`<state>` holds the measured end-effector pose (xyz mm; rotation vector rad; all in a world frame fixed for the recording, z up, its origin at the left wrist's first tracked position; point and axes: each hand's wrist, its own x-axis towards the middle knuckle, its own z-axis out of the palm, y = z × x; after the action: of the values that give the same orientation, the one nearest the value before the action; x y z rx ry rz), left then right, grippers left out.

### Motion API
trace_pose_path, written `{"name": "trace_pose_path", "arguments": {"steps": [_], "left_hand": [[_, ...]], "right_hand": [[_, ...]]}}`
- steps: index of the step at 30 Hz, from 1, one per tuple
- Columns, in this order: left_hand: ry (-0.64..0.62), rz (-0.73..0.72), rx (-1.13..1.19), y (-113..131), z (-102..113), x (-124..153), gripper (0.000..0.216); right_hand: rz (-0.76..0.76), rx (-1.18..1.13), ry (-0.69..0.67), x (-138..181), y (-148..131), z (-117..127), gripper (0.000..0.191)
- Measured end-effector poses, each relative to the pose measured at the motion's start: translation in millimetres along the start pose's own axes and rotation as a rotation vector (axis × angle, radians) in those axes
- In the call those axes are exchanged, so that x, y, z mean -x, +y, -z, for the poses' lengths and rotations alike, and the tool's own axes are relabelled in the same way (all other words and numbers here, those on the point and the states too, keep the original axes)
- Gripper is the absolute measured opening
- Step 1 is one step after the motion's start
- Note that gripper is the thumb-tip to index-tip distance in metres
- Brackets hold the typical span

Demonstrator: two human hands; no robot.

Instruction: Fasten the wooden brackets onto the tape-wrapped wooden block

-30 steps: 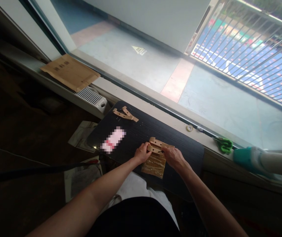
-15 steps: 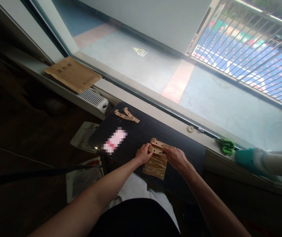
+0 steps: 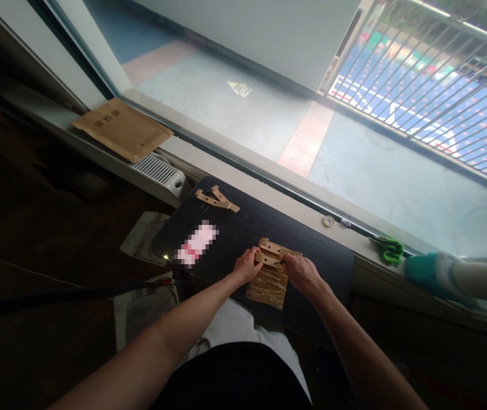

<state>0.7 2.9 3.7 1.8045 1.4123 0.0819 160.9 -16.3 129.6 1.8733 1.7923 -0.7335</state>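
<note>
On a low black table [image 3: 226, 239], a short wooden piece with dark holes [image 3: 265, 260] lies across a worn brown board [image 3: 265, 293]. My left hand [image 3: 247, 266] grips the left end of that wooden piece, fingers closed around it. My right hand [image 3: 305, 275] is closed in a pinch at the other end. A thin dark-tipped tool [image 3: 281, 262] shows at its fingertips, over the piece; its kind cannot be made out. Just beyond lies a second, similar holed wooden piece [image 3: 274, 248], partly behind my right hand.
Two more wooden pieces [image 3: 218, 199] rest crossed at the table's far left, beside a pixelated pink item [image 3: 196, 245]. Along the window sill are a tape roll [image 3: 327, 221], a green cloth-like bundle [image 3: 392, 251] and a teal-and-white pipe [image 3: 422, 275]. A brown envelope [image 3: 124, 128] covers the radiator [image 3: 160, 171].
The view has shifted slightly. My left hand keeps its hold on the wooden piece, and the dark tip at my right fingers shows a little more plainly.
</note>
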Motion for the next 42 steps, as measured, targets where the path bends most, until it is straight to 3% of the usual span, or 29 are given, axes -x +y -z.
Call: {"name": "trace_pose_path", "arguments": {"steps": [9, 20, 29, 42], "left_hand": [[0.004, -0.007, 0.001, -1, -2, 0, 0.028], [0.012, -0.009, 0.005, -3, -3, -1, 0.028], [0.012, -0.016, 0.007, -4, -3, 0, 0.028], [0.015, -0.022, 0.000, -5, -5, -2, 0.029]], "right_hand": [[0.094, 0.027, -0.001, 4, 0, 4, 0.030], [0.013, 0.016, -0.010, 0, -1, -4, 0.028], [0.080, 0.025, -0.017, 3, 1, -1, 0.029], [0.000, 0.018, -0.007, 4, 0, -5, 0.028]]}}
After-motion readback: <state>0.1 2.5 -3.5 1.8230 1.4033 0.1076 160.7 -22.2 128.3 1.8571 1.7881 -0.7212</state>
